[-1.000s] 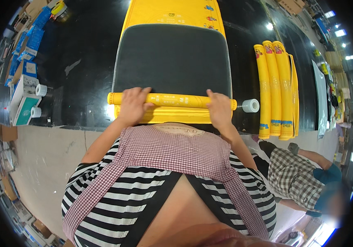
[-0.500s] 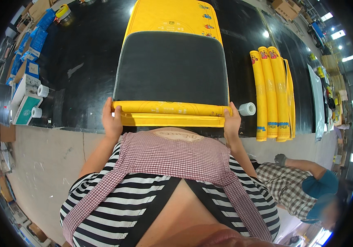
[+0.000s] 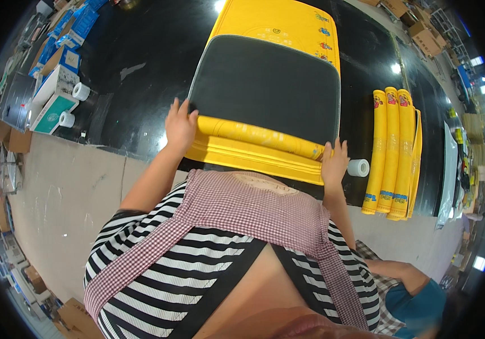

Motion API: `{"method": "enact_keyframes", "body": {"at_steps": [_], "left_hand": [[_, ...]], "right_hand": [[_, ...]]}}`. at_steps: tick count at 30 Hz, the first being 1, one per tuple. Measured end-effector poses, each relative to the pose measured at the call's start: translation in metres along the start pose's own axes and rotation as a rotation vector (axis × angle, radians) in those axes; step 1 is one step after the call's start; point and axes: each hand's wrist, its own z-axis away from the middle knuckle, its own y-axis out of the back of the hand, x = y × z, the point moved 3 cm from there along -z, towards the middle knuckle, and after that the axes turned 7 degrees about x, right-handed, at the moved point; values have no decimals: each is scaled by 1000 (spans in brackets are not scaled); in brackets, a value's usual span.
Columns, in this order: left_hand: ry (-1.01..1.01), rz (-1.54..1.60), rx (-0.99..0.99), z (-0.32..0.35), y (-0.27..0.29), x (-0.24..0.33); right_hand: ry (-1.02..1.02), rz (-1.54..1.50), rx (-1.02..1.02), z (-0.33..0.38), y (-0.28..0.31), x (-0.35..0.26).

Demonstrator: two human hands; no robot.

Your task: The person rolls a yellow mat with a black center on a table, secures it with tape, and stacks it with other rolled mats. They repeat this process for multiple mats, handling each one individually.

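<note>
A pile of flat yellow printed mats (image 3: 270,20) lies on the black table in front of me. On top of it is a mat with its dark underside (image 3: 265,85) facing up, its near part turned into a yellow roll (image 3: 259,137). My left hand (image 3: 180,127) grips the roll's left end, fingers pointing away from me. At the right end my right hand (image 3: 335,163) holds it, thumb on the near side and fingertips over the edge. Several layered yellow edges (image 3: 253,161) show between the roll and my checked apron.
To the right lie several finished-looking yellow rolls (image 3: 389,152), beside a white tape roll (image 3: 358,168). Two more white tape rolls (image 3: 81,91) stand by a white and green box (image 3: 56,101) at left. Blue bins (image 3: 84,25) line the far left. A co-worker's arm (image 3: 400,274) shows lower right.
The view has turned, so the pile appears tilted and farther right. The roll sits slightly farther up the dark sheet, with both hands still at its ends.
</note>
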Motion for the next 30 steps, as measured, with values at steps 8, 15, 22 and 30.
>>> {"method": "enact_keyframes", "body": {"at_steps": [8,15,22,30], "left_hand": [[-645,80,-258,36,-13,123],[-517,-90,-601,-78,-48,155],[-607,35,-538,-150,-101,155],[-640,-76,-415,-143,-70,155]], "right_hand": [[-20,119,180,-97,-23,-39],[623,-424,133,-41,-17,-122],[589,164,-46,-87,-40,-176],[568,60,-30,-136,-25,-209]]}}
